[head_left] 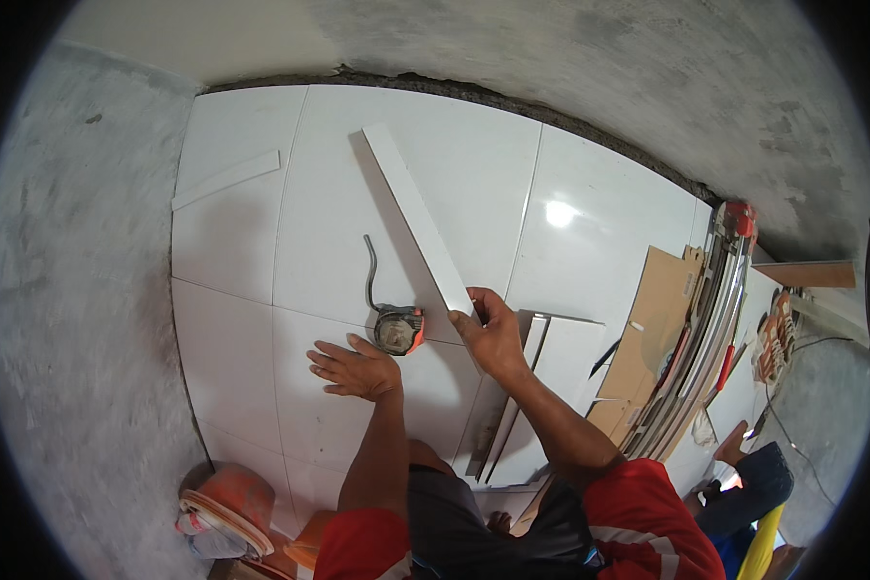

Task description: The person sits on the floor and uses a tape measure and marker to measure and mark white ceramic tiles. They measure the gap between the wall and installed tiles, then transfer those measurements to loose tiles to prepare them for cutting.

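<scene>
The right hand (493, 335) grasps a white strip (416, 218) between its fingers; the left hand (359, 372), fingers spread and released, is just beside a tape measure (396, 331)

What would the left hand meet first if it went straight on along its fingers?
Likely the mottled grey, cement-like wall on the left. The left hand points across glossy white floor tiles; its height above them is unclear.
</scene>
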Demonstrator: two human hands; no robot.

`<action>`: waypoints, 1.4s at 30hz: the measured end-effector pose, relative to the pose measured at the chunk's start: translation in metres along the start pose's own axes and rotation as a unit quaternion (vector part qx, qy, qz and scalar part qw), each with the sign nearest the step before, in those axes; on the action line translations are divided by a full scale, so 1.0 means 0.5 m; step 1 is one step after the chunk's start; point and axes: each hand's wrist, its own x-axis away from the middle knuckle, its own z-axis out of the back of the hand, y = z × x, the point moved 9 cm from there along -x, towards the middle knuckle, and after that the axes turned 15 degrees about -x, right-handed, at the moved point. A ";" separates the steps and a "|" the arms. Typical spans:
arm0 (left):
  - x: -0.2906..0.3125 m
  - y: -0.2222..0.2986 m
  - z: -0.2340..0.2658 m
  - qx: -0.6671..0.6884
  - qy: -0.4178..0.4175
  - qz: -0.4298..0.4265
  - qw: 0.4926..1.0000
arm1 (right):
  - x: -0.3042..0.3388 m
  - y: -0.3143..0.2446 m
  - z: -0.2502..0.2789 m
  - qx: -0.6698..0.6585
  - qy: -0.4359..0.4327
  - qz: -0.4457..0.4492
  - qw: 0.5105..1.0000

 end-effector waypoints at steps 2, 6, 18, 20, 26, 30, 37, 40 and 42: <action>0.000 0.000 -0.001 0.002 -0.006 0.005 1.000 | 0.013 0.016 0.011 0.000 0.012 0.004 1.000; 0.005 0.005 0.008 0.023 -0.014 -0.006 1.000 | 0.031 0.028 0.040 0.037 0.045 0.024 0.998; 0.002 -0.002 0.003 0.006 -0.015 0.011 1.000 | 0.070 0.027 0.064 0.080 0.060 -0.036 0.994; 0.001 -0.002 -0.001 0.001 -0.013 0.009 1.000 | 0.075 0.018 0.056 0.048 0.055 -0.051 0.996; -0.002 0.001 0.003 0.016 -0.021 0.002 1.000 | 0.072 0.045 0.039 0.045 0.031 0.042 0.998; -0.005 0.003 0.011 0.023 -0.005 -0.006 1.000 | 0.085 0.036 0.032 0.053 0.037 0.074 0.995; -0.007 -0.007 -0.009 -0.047 0.040 0.001 0.998 | 0.219 0.046 0.079 0.059 0.041 -0.016 0.997; -0.001 -0.004 -0.006 -0.043 0.025 -0.003 0.999 | 0.339 0.040 0.150 0.089 0.032 -0.089 0.992; 0.006 -0.002 0.006 -0.041 0.017 -0.008 0.999 | 0.429 0.038 0.215 0.092 0.055 -0.062 0.992</action>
